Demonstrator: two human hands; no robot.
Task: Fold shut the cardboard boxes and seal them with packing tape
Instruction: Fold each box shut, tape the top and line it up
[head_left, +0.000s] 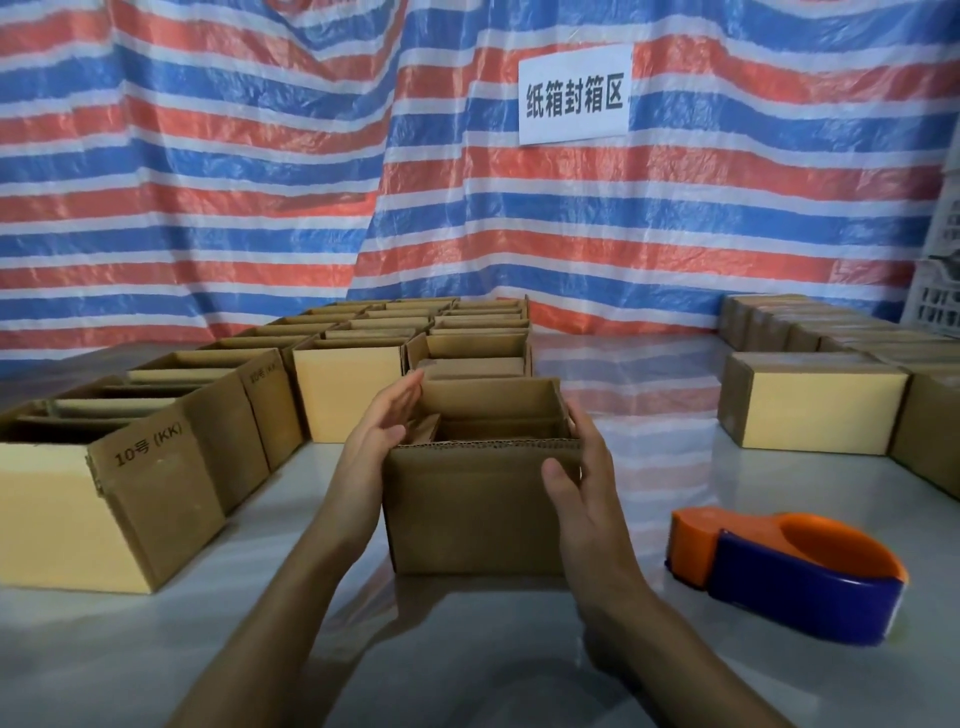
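Note:
An open brown cardboard box (467, 514) stands on the table right in front of me, its top flaps upright and its inside in shadow. My left hand (374, 447) lies flat against the box's left side, fingers straight and reaching up along the left flap. My right hand (584, 478) is at the box's right side, thumb on the front face and fingers along the right flap. An orange and blue packing tape dispenser (789, 571) lies on the table to the right of the box, untouched.
Several open boxes (156, 467) fill the left side of the white table (493, 665) in rows running to the back. Several closed boxes (810, 400) sit at the right. A striped tarp with a paper sign (574, 93) hangs behind. A white crate (935, 291) stands far right.

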